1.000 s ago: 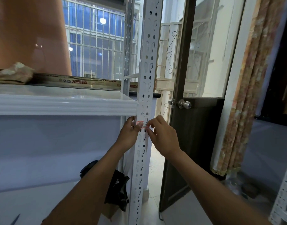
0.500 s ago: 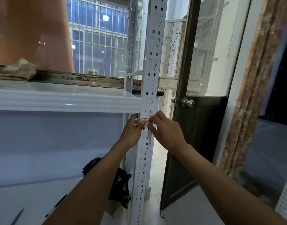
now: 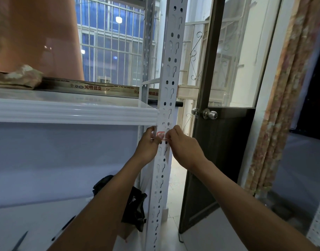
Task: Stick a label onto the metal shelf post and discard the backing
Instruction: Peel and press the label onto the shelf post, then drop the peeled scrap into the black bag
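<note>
Head view. Left fingers [image 3: 153,130] curl round the left side of the post [image 3: 169,73]. The thumb lies flat on the label [image 3: 160,132] and presses it against the post's front face. Right fingers [image 3: 171,131] are curled, tips pinched together on the label's right edge. The pinch is too small for me to make out more.

I read the left hand [image 3: 148,144] and right hand [image 3: 185,148] as sitting either side of the post, nearly touching at the label.

Label: small, white with a red border, on the post just below the shelf [image 3: 74,113] edge. The thumb covers most of it.

Post: white perforated metal, upright, running from top to bottom of frame. The white shelf meets it from the left.

On the shelf:
- a long printed box [image 3: 101,86] along the back
- a crumpled cloth [image 3: 19,76] at far left

Under the shelf, a black bag [image 3: 135,209] sits just left of the post's lower part.

Right of the post, a dark door [image 3: 221,160] stands open, with glass above and a round metal knob [image 3: 210,114]. Further right hangs a patterned curtain [image 3: 282,105]. Behind the shelf I see a barred window [image 3: 110,42] with blue light outside.
</note>
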